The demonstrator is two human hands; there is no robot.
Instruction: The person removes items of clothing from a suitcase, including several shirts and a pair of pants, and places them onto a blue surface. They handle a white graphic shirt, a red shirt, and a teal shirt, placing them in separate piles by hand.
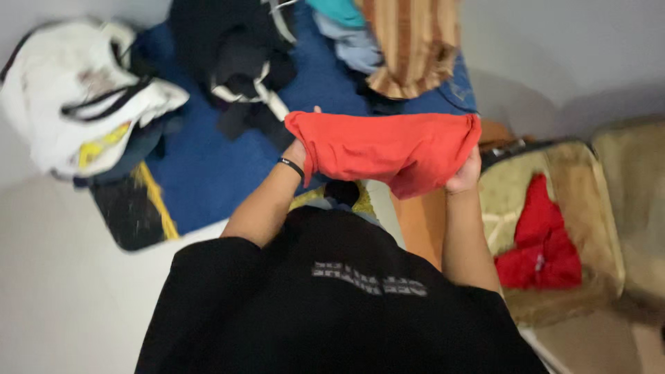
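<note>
- Right now I hold a folded orange-red garment (388, 149) stretched out in front of my chest, above the blue bedding (201, 173).
- My left hand (299, 149) pinches its left end, grip closed on the cloth; a dark band sits on that wrist.
- My right hand (465, 174) clamps the right end from below, fingers curled shut around the fold.
- The cloth looks soft and light, and it sags in the middle, so I judge the two ends are the best holds.
- A red piece of clothing (544, 239) lies in the beige open suitcase (589, 201) to my right.
- A white jacket (76, 97) and dark clothes (235, 55) lie on the bedding, well apart from my hands.
</note>
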